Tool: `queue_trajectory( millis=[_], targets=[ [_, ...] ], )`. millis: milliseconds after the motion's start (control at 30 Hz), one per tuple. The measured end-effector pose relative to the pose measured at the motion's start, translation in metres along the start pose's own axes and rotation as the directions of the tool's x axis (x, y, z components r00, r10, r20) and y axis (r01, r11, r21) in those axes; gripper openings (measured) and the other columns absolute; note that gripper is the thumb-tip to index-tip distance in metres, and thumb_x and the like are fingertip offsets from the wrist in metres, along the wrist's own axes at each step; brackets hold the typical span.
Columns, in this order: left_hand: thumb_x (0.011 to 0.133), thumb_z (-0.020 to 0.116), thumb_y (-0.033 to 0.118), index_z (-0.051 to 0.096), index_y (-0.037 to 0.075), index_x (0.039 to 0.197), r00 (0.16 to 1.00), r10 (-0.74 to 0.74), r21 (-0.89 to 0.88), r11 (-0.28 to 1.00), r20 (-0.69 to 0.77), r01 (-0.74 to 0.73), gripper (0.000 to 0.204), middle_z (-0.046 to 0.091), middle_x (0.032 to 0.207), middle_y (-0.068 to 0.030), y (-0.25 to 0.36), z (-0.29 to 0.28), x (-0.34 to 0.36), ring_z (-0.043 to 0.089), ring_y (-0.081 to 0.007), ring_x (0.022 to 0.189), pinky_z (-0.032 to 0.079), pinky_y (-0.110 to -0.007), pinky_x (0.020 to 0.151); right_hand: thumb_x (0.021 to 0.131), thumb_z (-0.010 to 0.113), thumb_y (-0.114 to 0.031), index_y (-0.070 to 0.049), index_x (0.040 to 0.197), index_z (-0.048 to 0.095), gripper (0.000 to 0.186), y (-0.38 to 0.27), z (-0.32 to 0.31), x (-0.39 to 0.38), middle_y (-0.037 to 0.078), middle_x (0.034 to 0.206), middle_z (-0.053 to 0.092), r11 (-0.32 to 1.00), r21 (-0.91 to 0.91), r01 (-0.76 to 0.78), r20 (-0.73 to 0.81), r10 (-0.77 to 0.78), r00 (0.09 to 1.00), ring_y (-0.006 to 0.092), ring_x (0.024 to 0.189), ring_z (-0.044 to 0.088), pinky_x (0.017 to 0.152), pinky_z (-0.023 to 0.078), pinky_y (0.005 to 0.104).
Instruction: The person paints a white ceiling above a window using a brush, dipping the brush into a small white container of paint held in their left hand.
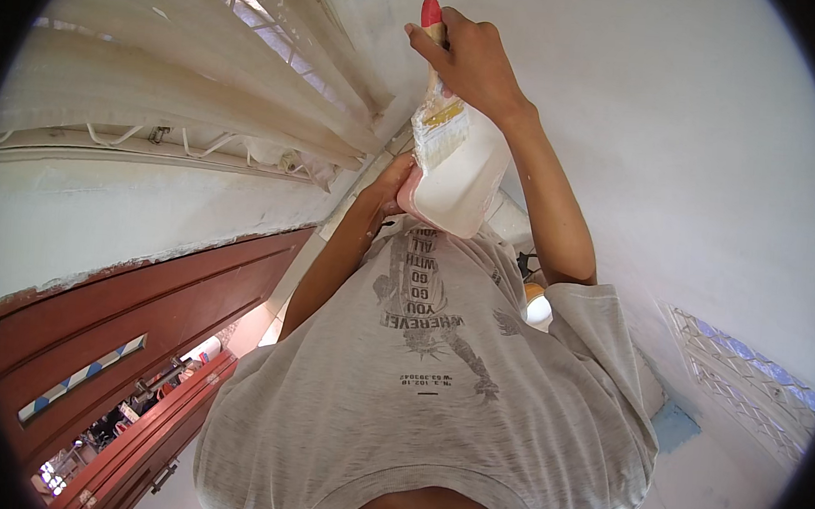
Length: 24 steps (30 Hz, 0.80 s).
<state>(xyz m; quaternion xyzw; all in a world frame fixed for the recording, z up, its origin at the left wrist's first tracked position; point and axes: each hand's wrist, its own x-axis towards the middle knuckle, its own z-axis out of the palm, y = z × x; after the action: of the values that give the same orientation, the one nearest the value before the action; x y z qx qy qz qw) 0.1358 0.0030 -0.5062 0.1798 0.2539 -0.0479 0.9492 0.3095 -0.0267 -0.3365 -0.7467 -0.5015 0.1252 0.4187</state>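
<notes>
My right hand point(480, 63) is closed around the handle of a paintbrush point(443, 135), whose red handle end points up past my thumb. White paint coats the brush's broad bristles, which hang downward over a pink paint tray point(409, 199). White paint also covers much of the tray's inside. At the tray's left side, my left hand point(393, 181) grips the edge, with part of its fingers hidden behind the tray. The tray is held in front of my chest, close to the grey shirt point(344, 372). I cannot tell whether the bristles touch the tray.
A beige curtain point(195, 74) hangs at the upper left above a white ledge. Below it stands a red-brown door point(96, 319) with a small patterned pane. A white wall point(676, 131) rises on the right. Partly hidden behind my right side is a white, yellow-rimmed container point(538, 309).
</notes>
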Motion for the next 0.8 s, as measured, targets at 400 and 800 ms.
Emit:
queue_trajectory(
  millis=[400, 800],
  targets=[
    [0.099, 0.053, 0.030, 0.052, 0.003, 0.135, 0.998, -0.050, 0.021, 0.998, -0.029, 0.051, 0.045, 0.063, 0.129, -0.0159, -0.008, 0.002, 0.001, 0.067, -0.0245, 0.110, 0.057, -0.042, 0.094, 0.094, 0.066, -0.035, 0.003, 0.080, 0.055, 0.042, -0.001, 0.006, -0.011, 0.013, 0.050, 0.054, 0.967, -0.095, 0.235, -0.093, -0.244, 0.965, 0.0244, 0.042, 0.055, 0.046, 0.043, 0.0346],
    [0.098, 0.051, 0.033, 0.050, 0.003, 0.137, 0.995, -0.040, 0.088, 0.995, -0.088, 0.048, 0.049, 0.061, 0.132, -0.0173, -0.013, 0.010, -0.009, 0.066, -0.0256, 0.112, 0.056, -0.043, 0.096, 0.090, 0.071, -0.030, 0.003, 0.086, 0.055, 0.037, -0.011, -0.003, -0.034, 0.015, 0.052, 0.053, 0.972, -0.017, 0.233, -0.146, -0.233, 0.961, 0.0289, 0.044, 0.055, 0.044, 0.042, 0.0353]
  ],
)
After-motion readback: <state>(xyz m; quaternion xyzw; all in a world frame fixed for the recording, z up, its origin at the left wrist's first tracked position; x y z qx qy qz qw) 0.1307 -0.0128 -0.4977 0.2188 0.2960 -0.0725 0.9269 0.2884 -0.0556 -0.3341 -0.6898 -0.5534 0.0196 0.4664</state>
